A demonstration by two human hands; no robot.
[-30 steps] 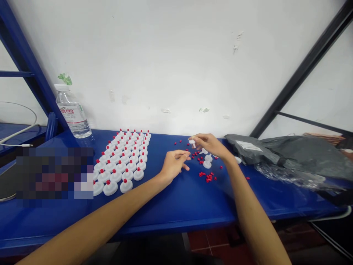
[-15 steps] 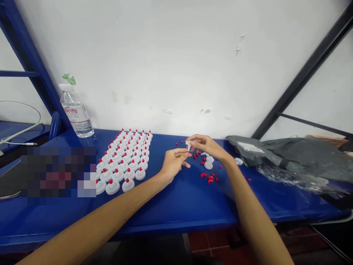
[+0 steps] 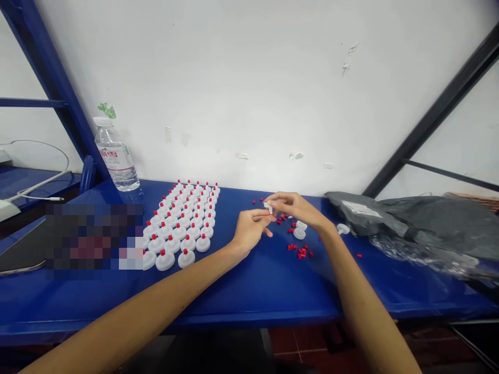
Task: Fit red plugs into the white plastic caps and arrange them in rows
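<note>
My right hand (image 3: 296, 209) pinches a white nozzle cap (image 3: 268, 206), its narrow end pointing down. Fingertips of my left hand (image 3: 250, 228) are closed at that narrow end, on a small red cap mostly hidden by the fingers. Both hands meet above the blue table. Just right of them lie loose red caps (image 3: 302, 253) and a few white nozzle caps (image 3: 299, 234). To the left, many white nozzle caps with red tips (image 3: 165, 260) stand upright in rows.
A water bottle (image 3: 119, 161) stands at the back left by the wall. Grey plastic bags (image 3: 424, 221) and clear wrap lie on the right of the blue table (image 3: 241, 296). A white cable (image 3: 35, 192) is at far left, near a blurred patch.
The view has shifted slightly, so everything sits a little further right. The white nozzle cap has tilted and sits lower between my fingers; both hands stay together.
</note>
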